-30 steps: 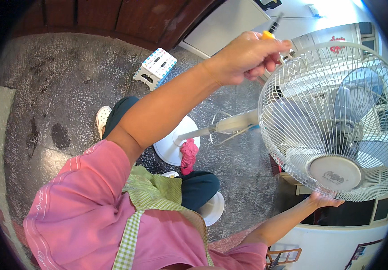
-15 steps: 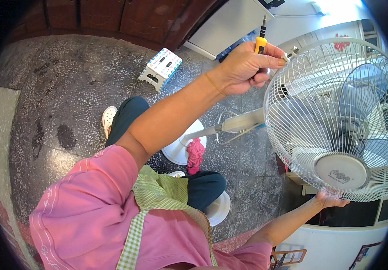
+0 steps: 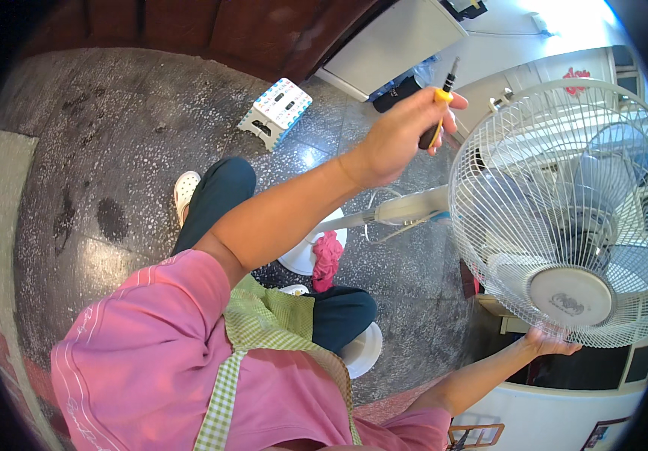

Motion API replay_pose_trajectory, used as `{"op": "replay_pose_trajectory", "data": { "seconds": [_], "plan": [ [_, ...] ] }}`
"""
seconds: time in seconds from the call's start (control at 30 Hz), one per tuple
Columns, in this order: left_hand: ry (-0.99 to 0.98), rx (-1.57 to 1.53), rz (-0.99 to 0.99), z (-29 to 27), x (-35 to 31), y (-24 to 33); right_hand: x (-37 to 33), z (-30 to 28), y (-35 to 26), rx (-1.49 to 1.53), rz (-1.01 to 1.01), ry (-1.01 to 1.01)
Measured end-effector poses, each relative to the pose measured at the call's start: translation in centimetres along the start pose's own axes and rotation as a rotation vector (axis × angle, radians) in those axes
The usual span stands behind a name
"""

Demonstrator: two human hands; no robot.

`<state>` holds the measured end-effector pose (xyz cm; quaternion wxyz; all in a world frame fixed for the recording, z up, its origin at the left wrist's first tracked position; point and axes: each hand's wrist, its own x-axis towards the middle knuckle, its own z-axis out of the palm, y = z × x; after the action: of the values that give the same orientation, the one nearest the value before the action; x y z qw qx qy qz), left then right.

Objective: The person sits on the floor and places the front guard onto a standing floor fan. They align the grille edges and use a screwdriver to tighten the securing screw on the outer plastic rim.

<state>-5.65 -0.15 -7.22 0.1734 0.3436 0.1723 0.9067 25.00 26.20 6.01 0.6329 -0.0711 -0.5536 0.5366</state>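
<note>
A screwdriver (image 3: 430, 137) with a black-and-yellow handle and a metal tip pointing up is gripped in my left hand (image 3: 399, 139). That hand is just left of a large white standing fan's wire guard (image 3: 489, 225), apart from it. A small pale clip (image 3: 500, 99) sits on the guard's upper left rim. My right hand (image 3: 552, 343) holds the guard's lower rim, with some fingers partly hidden by the wires. Behind the wires, bluish translucent blades (image 3: 616, 161) show around the pale round centre badge (image 3: 570, 296).
The fan's pole (image 3: 406, 207) rises from a round white base (image 3: 299, 258) with a crumpled pink cloth (image 3: 327, 261) over it. A white folding step stool (image 3: 282, 105) stands on the speckled floor (image 3: 143, 158). A white cabinet (image 3: 395, 45) lies beyond.
My left hand has left the clip on the guard's rim and drawn back a little, turning, with the screwdriver kept in it. My right hand stays on the lower rim.
</note>
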Motion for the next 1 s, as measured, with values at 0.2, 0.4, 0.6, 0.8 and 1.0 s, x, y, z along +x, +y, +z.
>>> {"op": "replay_pose_trajectory", "data": {
  "seconds": [0.2,0.4,0.6,0.8,1.0],
  "plan": [
    [-0.029,0.224,-0.012,0.7,-1.5,-0.9,0.0,0.4,0.1,-0.071,0.007,-0.055],
    [-0.066,0.248,0.116,0.7,-0.9,-1.9,0.7,-0.3,0.0,-0.085,-0.068,-0.093],
    [-0.018,0.254,0.117,0.6,-0.8,-2.5,0.0,0.3,0.1,-0.053,-0.03,-0.101],
    [-0.089,0.222,0.02,0.5,-0.8,-2.2,-0.2,0.8,0.0,-0.092,-0.101,-0.04],
    [-0.076,0.215,0.027,0.7,-0.6,-1.8,0.4,0.0,0.0,-0.05,-0.039,-0.042]
  ]
}}
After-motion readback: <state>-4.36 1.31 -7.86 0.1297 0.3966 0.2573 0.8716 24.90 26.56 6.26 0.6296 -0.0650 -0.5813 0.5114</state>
